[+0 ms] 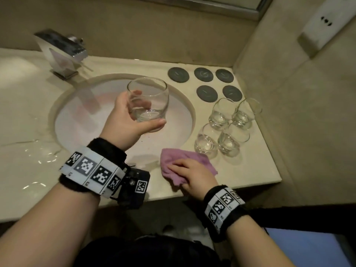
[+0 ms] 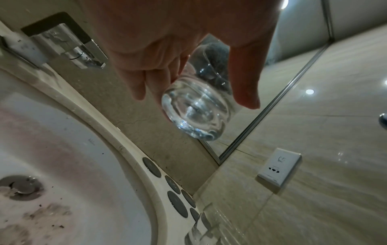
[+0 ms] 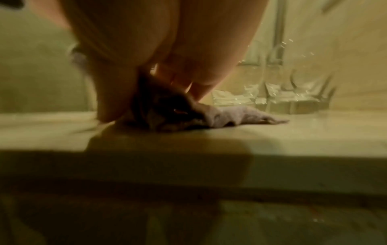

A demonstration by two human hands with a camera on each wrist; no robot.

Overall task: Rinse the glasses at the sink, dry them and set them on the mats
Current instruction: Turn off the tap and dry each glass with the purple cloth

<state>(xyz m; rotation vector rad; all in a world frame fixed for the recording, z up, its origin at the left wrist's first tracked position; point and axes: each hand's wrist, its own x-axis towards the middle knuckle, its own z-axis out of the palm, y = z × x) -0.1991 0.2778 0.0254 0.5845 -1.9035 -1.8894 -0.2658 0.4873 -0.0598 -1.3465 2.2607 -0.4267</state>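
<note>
My left hand [image 1: 147, 112] grips a clear round glass [image 1: 150, 87] by its lower body and holds it upright over the white sink [image 1: 77, 124]. From the left wrist view the glass [image 2: 196, 119] shows its thick base between the thumb and fingers of my left hand [image 2: 194, 99]. My right hand [image 1: 179, 174] pinches a purple cloth [image 1: 173, 157] lying on the counter's front edge; my right hand [image 3: 150, 102] bunches the cloth [image 3: 240, 114] between thumb and fingers. Several dark round mats [image 1: 178, 74] lie bare at the back right.
Several more glasses [image 1: 227, 128] stand clustered on the counter between the mats and the cloth, close to the right wall. A chrome faucet [image 1: 61, 53] stands behind the sink at the left. Water is pooled on the counter [image 1: 38, 151] at the left. A wall socket [image 1: 323, 24] sits high at the right.
</note>
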